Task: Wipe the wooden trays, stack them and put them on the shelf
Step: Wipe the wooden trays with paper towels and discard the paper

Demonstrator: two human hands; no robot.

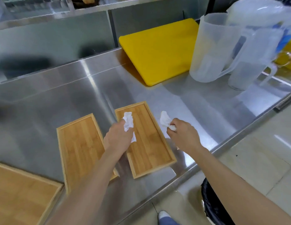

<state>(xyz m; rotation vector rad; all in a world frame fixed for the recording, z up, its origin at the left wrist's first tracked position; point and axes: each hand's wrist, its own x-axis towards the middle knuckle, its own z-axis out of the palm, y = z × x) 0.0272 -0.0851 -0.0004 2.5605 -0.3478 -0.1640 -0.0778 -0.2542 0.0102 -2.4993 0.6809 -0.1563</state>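
Observation:
Three shallow wooden trays lie on the steel counter (198,103). The right tray (149,143) sits under my left hand (118,137), which grips a crumpled white tissue (128,121) over the tray's upper part. The middle tray (79,143) lies just left of it, partly covered by my left forearm. A third tray (19,192) shows at the bottom left corner, cut off by the frame. My right hand (182,133) hovers over bare steel just right of the right tray, pinching a second white tissue (165,120).
A yellow cutting board (157,51) leans against the back wall. Two clear plastic jugs (211,51) (248,62) stand at the right rear. A steel shelf (44,15) runs above the counter. A black bin (213,205) sits on the floor below the counter's front edge.

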